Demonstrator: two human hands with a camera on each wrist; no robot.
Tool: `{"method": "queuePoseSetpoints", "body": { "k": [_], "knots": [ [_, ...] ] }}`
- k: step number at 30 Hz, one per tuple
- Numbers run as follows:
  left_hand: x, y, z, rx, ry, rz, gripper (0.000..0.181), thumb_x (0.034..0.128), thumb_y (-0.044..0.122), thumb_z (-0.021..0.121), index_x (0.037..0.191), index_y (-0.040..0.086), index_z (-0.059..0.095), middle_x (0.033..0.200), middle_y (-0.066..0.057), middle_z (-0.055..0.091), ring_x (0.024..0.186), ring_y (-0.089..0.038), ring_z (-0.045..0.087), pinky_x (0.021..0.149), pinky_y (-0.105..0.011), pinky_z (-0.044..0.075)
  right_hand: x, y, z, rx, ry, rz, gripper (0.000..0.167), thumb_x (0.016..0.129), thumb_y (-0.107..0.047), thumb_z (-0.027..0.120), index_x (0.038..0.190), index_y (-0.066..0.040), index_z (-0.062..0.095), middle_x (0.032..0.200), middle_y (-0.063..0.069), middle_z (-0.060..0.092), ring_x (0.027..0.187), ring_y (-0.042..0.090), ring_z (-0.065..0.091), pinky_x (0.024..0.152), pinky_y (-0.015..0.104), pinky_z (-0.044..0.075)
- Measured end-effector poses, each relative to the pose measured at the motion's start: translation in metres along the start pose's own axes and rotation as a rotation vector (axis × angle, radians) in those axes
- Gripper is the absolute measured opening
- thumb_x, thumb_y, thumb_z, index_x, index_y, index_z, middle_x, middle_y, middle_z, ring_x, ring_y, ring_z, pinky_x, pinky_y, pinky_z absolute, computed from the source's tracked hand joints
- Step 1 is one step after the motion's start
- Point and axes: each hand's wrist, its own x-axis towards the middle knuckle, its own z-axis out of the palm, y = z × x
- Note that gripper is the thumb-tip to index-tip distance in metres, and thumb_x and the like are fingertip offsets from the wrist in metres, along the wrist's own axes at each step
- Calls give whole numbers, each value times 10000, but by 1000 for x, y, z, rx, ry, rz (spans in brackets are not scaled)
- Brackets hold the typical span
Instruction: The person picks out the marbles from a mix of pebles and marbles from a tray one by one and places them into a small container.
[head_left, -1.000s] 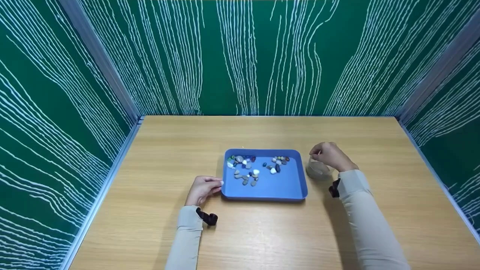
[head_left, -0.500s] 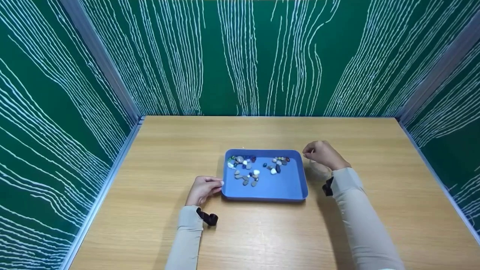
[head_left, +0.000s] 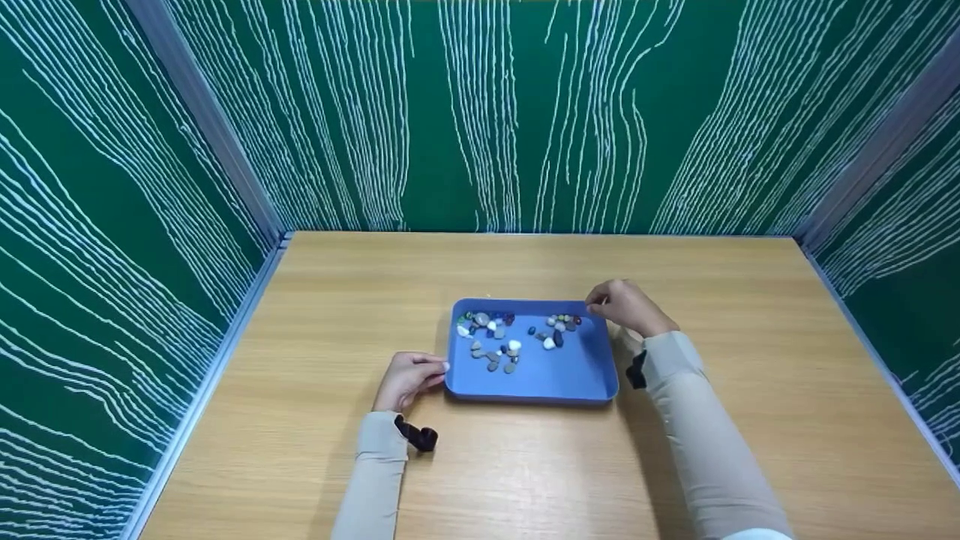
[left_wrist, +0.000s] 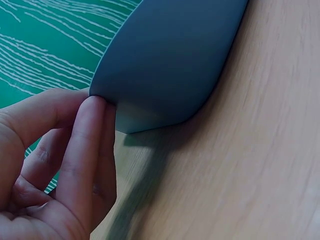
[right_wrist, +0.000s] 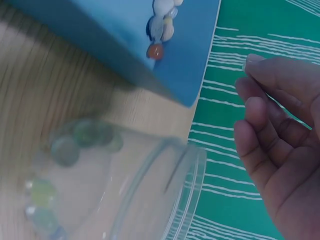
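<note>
A blue tray (head_left: 570, 375) holds several pebbles and glass beads in loose groups. At its left side my left hand (head_left: 409, 381) pinches the rim between thumb and fingers; the left wrist view shows the fingers on the edge of the tray wall (left_wrist: 165, 60). My right hand (head_left: 634, 307) hovers at the tray's far right corner, fingers bent and thumb close to them. In the right wrist view no object shows between those fingertips (right_wrist: 255, 105), so whether they pinch something small is unclear. Beside the tray, a clear jar (right_wrist: 135, 185) contains several greenish marbles (right_wrist: 42, 192).
The wooden table (head_left: 480, 465) carries the tray and the jar. Green panels with white wavy lines (head_left: 555, 112) rise behind the table and along both sides. In the head view the right hand and sleeve mostly cover the jar.
My right hand has moved left from above the jar to the tray's far right corner. The left hand stays on the tray's rim, and the tray keeps its place.
</note>
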Motion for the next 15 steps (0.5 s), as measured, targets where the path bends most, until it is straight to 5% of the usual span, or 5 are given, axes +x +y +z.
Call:
{"method": "queuePoseSetpoints", "body": {
  "k": [9, 15],
  "knots": [
    [1, -1, 0, -2, -4, 7, 250, 802, -100, 673, 1034, -189, 639, 886, -129, 702, 720, -109, 672, 705, -213, 614, 10, -9, 10, 5, 28, -94, 185, 916, -88, 623, 1048, 4, 714, 984, 146, 704, 876, 253, 631, 777, 404, 584],
    [1, -1, -1, -8, -2, 4, 253, 802, -102, 675, 1037, -187, 641, 896, -145, 709, 726, -121, 678, 710, -219, 616, 15, -19, 18, 40, -21, -43, 201, 931, -110, 618, 1096, -36, 706, 1013, 125, 697, 894, 279, 650, 829, 411, 587]
  ]
}}
